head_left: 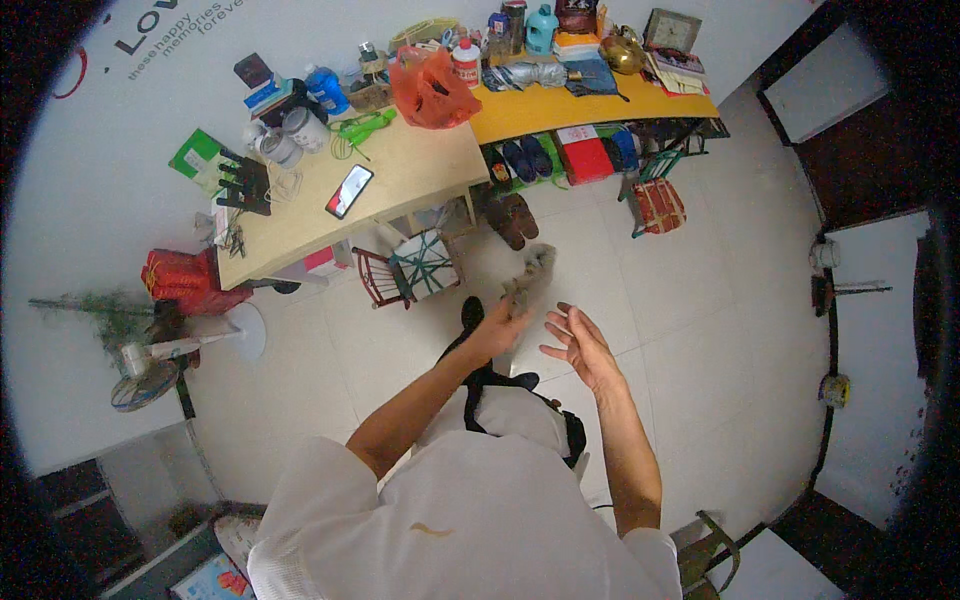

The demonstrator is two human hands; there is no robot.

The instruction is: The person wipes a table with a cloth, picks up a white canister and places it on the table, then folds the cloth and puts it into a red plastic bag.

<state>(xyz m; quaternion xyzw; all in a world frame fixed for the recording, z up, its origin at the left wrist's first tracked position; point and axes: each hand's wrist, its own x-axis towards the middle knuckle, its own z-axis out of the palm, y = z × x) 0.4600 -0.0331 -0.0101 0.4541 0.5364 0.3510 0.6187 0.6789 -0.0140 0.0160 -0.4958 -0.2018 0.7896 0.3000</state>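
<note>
My left hand [499,330] has its fingers curled at the near end of a grey-brown, soft-looking thing [531,276]. That thing is blurred and stretches away above the tiled floor; its exact kind cannot be made out. To the right, my right hand [585,341] is raised with the palm turned inward and the fingers apart, holding nothing. A gap separates it from the blurred thing. Below both hands are my lap and my dark shoes [472,311].
A light wooden desk [420,169] ahead bears a smartphone [349,191] and a red plastic bag [431,90]. Brown slippers [514,219] and a small chair [424,262] stand before it. Another small chair [658,202] is farther right; a fan [146,382] is at left.
</note>
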